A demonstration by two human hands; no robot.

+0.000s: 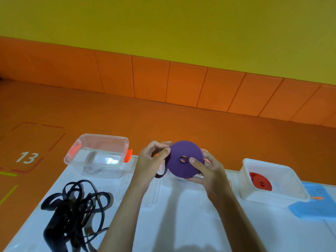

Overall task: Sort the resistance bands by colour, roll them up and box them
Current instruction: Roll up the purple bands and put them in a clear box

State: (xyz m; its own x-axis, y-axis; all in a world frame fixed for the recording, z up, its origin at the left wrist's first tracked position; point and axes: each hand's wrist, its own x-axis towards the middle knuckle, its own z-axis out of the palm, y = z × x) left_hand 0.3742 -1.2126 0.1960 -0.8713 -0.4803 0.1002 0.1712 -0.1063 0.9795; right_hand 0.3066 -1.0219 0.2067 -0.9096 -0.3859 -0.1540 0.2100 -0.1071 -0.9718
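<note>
Clasping the purple roll (182, 150), left hand (151, 160) and right hand (210, 172) hover near black bands (78, 206).

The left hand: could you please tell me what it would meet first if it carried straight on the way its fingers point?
The purple rolled-up resistance band: the left hand pinches its rim, so contact is at once. Beyond it lies the right hand, gripping the other side.
</note>
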